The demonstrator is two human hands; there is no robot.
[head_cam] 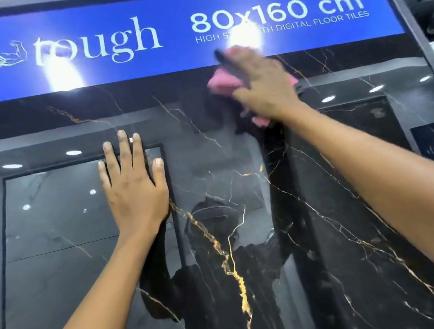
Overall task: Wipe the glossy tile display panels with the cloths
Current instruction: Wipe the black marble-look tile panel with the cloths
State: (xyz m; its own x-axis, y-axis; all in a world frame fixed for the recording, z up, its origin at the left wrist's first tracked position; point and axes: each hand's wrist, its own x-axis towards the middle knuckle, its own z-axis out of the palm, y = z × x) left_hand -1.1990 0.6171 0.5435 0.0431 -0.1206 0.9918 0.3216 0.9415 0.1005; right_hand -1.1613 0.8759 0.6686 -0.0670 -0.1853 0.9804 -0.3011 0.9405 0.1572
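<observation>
Two hands are on the panel, a tall black glossy tile with gold and white veins, standing upright under a blue sign. The right hand is high up, near the top edge of the panel, and it presses a pink cloth against the surface; the fingers are bent around the cloth and grip it. Something dark and thin shows between the fingers, but the hand is blurred and I cannot tell what it is. A part of the cloth also hangs out below the hand. The left hand lies flat on the panel, lower and to the left, with straight fingers spread; it holds nothing and seems only to support the body.

My judgement is that the wiping step is in hand, and it is at the upper strip of this panel, just under the sign. Most of the surface below is probably not wiped yet, but the strong reflections make it hard to see any dust or marks. The next move calls for strokes across the top and then downward, with even pressure. The left hand should move away before the cloth comes there, because a bare palm can leave prints on such a glossy surface.
</observation>
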